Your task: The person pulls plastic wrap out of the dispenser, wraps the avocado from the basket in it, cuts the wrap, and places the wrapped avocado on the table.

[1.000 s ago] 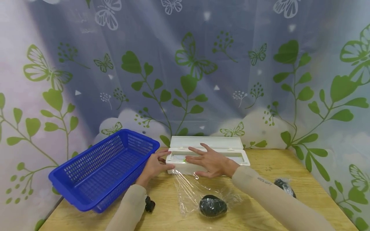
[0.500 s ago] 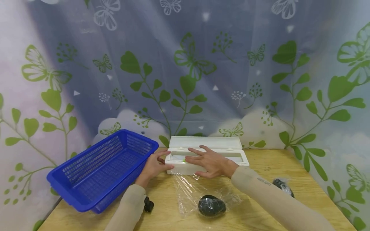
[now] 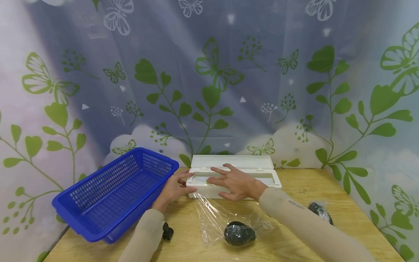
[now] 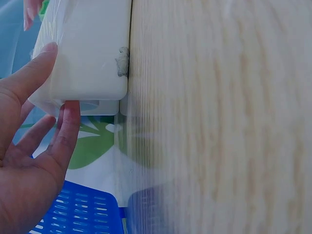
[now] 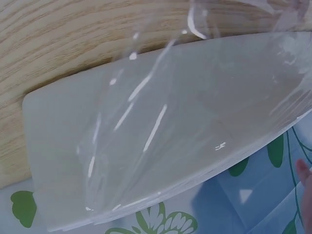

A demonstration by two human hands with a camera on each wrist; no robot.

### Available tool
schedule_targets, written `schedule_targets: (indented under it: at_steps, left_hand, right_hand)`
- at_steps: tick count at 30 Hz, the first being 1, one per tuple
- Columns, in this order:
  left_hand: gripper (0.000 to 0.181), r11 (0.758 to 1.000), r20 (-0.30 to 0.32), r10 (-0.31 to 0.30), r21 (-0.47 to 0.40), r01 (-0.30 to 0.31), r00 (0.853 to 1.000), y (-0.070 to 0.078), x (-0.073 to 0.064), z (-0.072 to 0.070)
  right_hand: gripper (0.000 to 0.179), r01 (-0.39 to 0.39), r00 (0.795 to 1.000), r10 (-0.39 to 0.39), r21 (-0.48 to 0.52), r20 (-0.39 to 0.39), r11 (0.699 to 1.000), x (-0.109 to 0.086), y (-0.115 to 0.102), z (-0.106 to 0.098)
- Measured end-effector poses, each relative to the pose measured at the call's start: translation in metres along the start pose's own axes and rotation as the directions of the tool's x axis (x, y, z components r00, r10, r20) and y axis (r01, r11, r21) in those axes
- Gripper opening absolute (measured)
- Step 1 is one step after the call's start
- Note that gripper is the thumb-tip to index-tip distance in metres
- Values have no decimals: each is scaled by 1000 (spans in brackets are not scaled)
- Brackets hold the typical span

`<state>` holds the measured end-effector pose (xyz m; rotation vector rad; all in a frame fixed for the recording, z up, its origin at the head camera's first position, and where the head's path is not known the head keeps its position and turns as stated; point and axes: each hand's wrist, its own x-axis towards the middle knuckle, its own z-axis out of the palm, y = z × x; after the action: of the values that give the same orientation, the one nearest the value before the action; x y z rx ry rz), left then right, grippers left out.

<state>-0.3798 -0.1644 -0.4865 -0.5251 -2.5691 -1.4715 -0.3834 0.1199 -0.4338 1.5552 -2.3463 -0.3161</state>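
A white cling film dispenser (image 3: 276,182) stands at the back of the table with its lid (image 3: 232,160) raised. Clear cling film (image 3: 207,227) runs from its front edge down to the table, around a dark, avocado-shaped object (image 3: 239,234). My left hand (image 3: 171,190) grips the dispenser's left end, thumb on the front face and a fingertip against the end, as the left wrist view shows. My right hand (image 3: 234,182) lies over the dispenser's top with fingers spread. Beside its fingertips a small green part (image 4: 44,9) shows in the left wrist view; whether they touch it is unclear.
A blue perforated basket (image 3: 98,233) stands at the left, close to my left forearm. A small black item (image 3: 167,231) lies beside that sleeve. Another dark object in film (image 3: 320,213) lies beyond my right forearm. A patterned curtain (image 3: 209,109) hangs behind the table.
My right hand has shifted very slightly left along the dispenser's top. My left hand keeps its hold, and the film and dark objects stay in place.
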Motion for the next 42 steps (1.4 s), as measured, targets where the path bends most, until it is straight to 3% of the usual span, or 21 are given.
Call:
schedule_targets:
  at_steps: [25, 36, 42]
  left_hand:
    - [62, 1000, 9, -1, 30, 1, 1000, -1, 3, 1]
    - [63, 999, 5, -16, 34, 16, 1000, -1, 1, 0]
    - [63, 999, -1, 6, 47, -6, 1000, -2, 1, 0]
  right_hand:
    - [48, -18, 999, 20, 59, -30, 998, 1, -2, 4]
    - [46, -8, 999, 11, 59, -50, 998, -12, 0, 0]
    - [47, -16, 998, 19, 45, -65, 999, -23, 2, -3]
